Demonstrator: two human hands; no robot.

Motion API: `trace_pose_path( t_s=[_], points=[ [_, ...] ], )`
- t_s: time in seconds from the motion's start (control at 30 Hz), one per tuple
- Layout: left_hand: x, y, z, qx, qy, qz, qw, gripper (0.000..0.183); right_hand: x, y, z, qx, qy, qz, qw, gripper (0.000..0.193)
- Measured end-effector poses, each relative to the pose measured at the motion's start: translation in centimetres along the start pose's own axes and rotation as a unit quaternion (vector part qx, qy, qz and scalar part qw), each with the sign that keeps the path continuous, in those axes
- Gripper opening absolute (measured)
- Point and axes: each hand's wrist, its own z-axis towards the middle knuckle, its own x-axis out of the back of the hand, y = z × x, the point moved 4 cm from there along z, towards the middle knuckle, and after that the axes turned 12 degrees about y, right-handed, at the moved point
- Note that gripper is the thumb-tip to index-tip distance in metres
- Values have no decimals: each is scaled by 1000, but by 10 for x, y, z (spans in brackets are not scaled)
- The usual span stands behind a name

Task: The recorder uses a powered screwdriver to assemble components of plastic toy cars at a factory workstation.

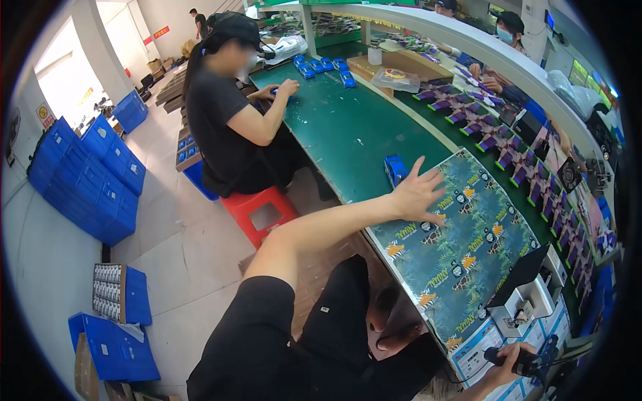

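My left hand [418, 195] is stretched out with its fingers spread over the far left part of a patterned sheet [468, 234] printed with animals and leaves. Just beyond its wrist a blue toy car [395, 170] stands on the green table; hand and car look apart. At the lower right my right hand [511, 364] is closed around a black handheld tool [525, 361], whose exact kind I cannot make out. Beneath that hand lie printed sheets [476, 353] in white and blue. A white box-like holder [525, 307] stands close by.
A co-worker [227, 113] on a red stool [259, 210] handles a blue piece at the green table [328, 134]. Several blue toy cars [321, 65] stand at its far end. Purple and green parts [511, 157] line the belt at right. Blue crates [87, 180] are stacked left.
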Motion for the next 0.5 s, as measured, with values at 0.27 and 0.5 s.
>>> trace_pose_path(
  t_s=[0.27, 0.5],
  points=[
    [-17, -95, -36, 377, -194, -123, 897, 90, 25, -7, -6, -18, 45, 120, 992, 9],
    [-4, 10, -22, 257, -178, -118, 942, 94, 19, -4, -4, -25, 16, 155, 987, 12]
  ],
)
